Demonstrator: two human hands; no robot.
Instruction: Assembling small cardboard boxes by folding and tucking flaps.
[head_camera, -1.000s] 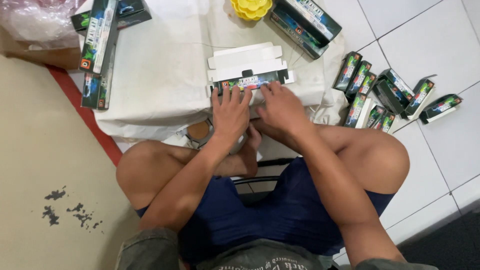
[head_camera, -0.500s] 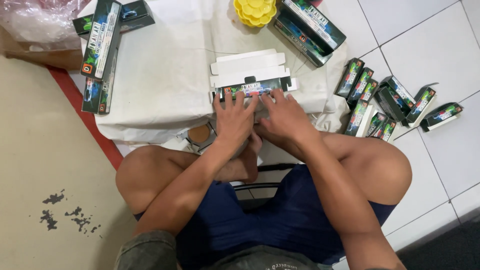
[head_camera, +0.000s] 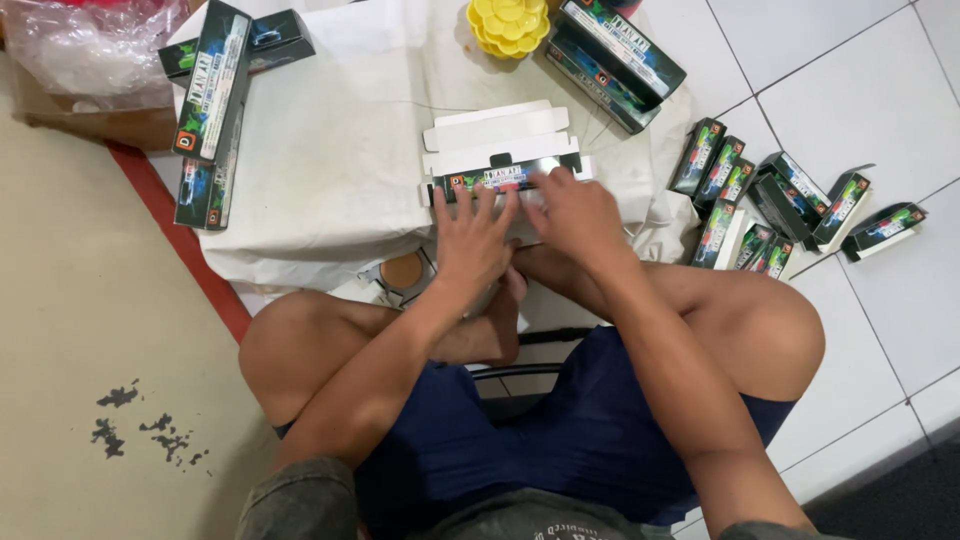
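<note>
Both hands are staying on the long dark printed carton (head_camera: 505, 180), same as half a second ago; the view is just sitting slightly lower and closer. Left hand (head_camera: 472, 240) is lying flat, fingers (head_camera: 478, 205) spread and pressing on the carton's near side, not clenched. Right hand (head_camera: 580, 215) is covering the carton's right end, fingers (head_camera: 548, 185) curled over it and gripping. The carton is lying flat at the near edge of the white cloth (head_camera: 330, 150) spread on the floor, white flaps (head_camera: 495, 135) open behind it. Counts: two long cartons stacked at the cloth's far right corner (head_camera: 610, 55); about three at its left edge (head_camera: 215, 95), overlap is making that uncertain; roughly ten small boxes (head_camera: 775, 200) are lying scattered on the white floor tiles (head_camera: 860, 90) off the cloth's right edge; one yellow flower-shaped dish (head_camera: 508, 25) at the far edge; one clear plastic bag (head_camera: 90, 50) beyond the far left corner.
</note>
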